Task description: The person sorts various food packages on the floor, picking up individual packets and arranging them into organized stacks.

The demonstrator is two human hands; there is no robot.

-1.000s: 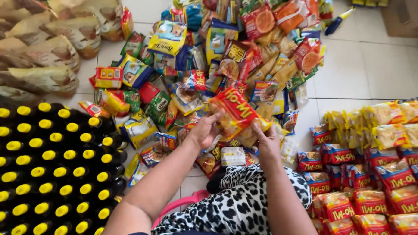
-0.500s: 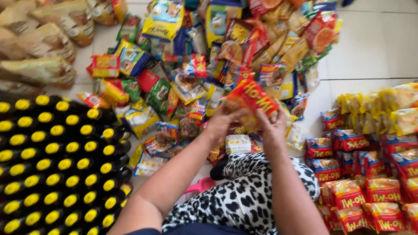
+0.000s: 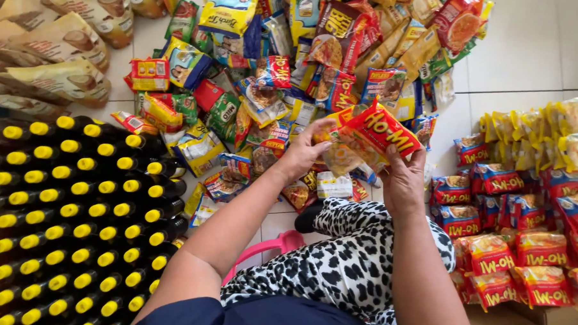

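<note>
At frame centre, the left hand (image 3: 304, 153) and right hand (image 3: 400, 179) both grip a red noodle pack (image 3: 367, 134) above a snack pile (image 3: 266, 85). Held only by its edges, it could slip and fall among the bottles (image 3: 76, 206) at lower left

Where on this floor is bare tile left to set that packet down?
Bare tile lies top right, between the mixed snack pile and the stacked noodle packets. A smaller strip sits by the tan bags. The yellow-capped bottles crowd the left.
</note>
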